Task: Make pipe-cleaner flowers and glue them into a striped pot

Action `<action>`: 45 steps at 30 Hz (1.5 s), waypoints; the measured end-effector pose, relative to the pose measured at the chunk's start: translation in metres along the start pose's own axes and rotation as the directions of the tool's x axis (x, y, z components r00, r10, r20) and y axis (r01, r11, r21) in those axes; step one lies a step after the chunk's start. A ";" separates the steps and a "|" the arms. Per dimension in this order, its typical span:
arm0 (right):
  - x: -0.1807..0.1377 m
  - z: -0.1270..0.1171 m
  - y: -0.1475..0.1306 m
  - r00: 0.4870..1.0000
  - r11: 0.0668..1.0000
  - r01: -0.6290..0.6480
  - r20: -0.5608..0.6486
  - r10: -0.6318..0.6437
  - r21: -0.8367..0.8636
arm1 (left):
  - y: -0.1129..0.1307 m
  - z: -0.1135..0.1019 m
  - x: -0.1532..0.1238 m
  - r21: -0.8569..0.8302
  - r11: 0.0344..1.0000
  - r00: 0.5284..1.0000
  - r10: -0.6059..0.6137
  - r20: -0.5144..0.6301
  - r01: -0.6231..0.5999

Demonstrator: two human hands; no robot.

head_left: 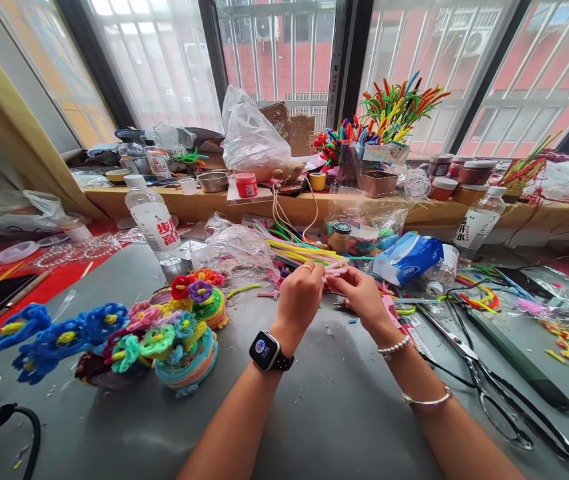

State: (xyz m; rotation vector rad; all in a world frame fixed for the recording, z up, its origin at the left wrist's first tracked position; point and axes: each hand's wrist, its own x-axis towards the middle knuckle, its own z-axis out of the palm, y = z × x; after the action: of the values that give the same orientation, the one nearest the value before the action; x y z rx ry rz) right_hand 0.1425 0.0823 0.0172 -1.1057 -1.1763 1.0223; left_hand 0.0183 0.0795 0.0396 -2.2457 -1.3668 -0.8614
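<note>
Both hands meet above the middle of the grey table. My left hand [300, 300], with a smartwatch [265, 351] at the wrist, is closed on pale pink pipe cleaners [335, 268]. My right hand [360, 297] pinches the same pale pink strands from the other side, thumb and fingertips together. How the strands are bent between the fingers is too small to tell. Behind the hands lies a bundle of yellow and green pipe cleaners [297, 252]. Left of my left hand stand fuzzy pipe-cleaner flowers [159, 337] in blue, pink, red and teal.
Long scissors [482, 373] and a dark green bar [517, 360] lie at right. A blue tissue pack [409, 259] sits behind my right hand. Water bottles [148, 213] stand on both sides. Jars and a tub of coloured stems [377, 157] line the sill.
</note>
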 end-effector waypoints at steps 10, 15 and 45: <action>0.000 0.000 0.003 0.999 1.000 0.000 0.033 0.000 0.004 | -0.001 0.003 -0.002 -0.020 1.000 0.998 -0.010 -0.054 0.009; -0.001 0.000 0.002 0.999 1.000 0.001 0.045 -0.001 -0.012 | -0.002 0.002 -0.002 -0.049 0.999 0.998 -0.019 -0.067 0.016; -0.001 -0.001 -0.002 0.999 1.000 -0.025 0.044 0.024 0.009 | 0.001 0.003 -0.004 -0.032 0.999 0.997 0.003 -0.080 -0.005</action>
State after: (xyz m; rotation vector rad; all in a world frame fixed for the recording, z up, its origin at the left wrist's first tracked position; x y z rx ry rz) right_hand 0.1430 0.0808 0.0188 -1.0972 -1.1937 1.0746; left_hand 0.0185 0.0782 0.0342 -2.2118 -1.3212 -0.9679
